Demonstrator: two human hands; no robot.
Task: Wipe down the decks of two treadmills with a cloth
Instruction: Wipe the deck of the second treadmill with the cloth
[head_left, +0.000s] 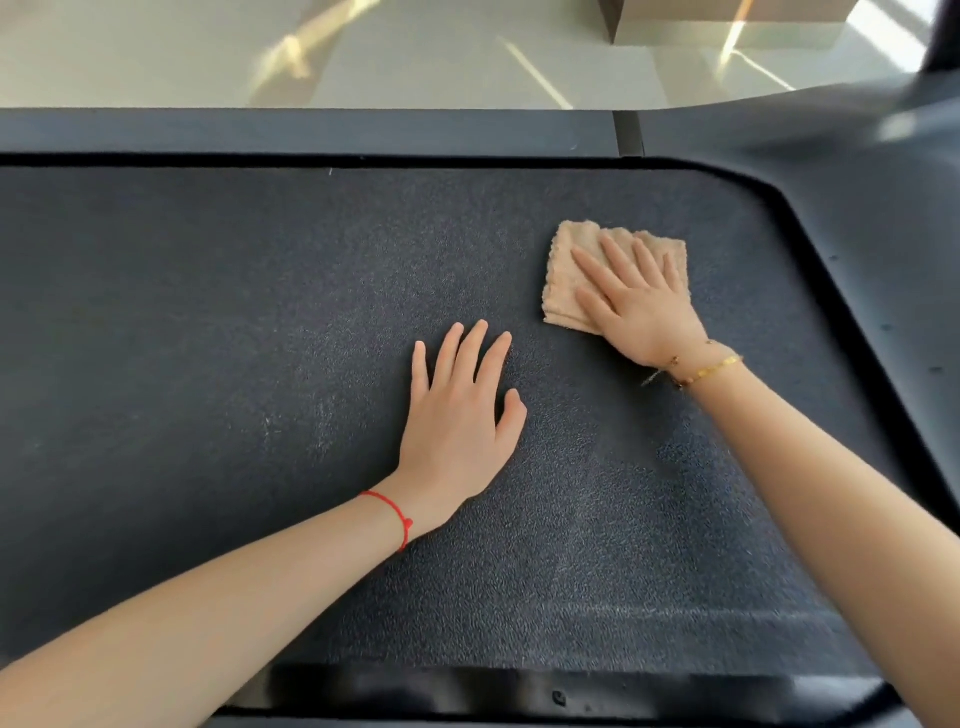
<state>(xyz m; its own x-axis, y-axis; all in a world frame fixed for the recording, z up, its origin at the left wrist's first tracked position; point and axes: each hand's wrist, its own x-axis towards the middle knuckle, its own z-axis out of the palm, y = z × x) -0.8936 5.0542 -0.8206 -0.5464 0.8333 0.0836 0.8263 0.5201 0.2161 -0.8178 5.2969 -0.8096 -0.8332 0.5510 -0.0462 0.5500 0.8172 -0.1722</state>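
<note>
Forearms are reaching in from the bottom edge, both stretching out over the treadmill deck (208, 322). Left hand (460, 415) is lying flat on the dark textured belt, fingers straight and spread, grasping nothing, apparently just bracing. Right hand (636, 296) is pressing down on the cloth (566, 280) with fingers extended, palm on top, not curled round it.

That folded beige cloth is sitting on the belt toward the right side, near where the belt's edge is curving into the side rail (872, 249), and a little beyond the left hand. It is lying roughly square, so no clear long axis is showing; its edges are running a touch skewed to the belt's far edge, with one corner pointing away toward the far rail (311, 132).

As for progress, it is looking like mid-wipe on this deck: faint pale streaks are showing on the belt to the left and along the near right, so those areas probably need passes yet. No second treadmill is showing, so I'm judging that at least one deck's worth of work is remaining.
</note>
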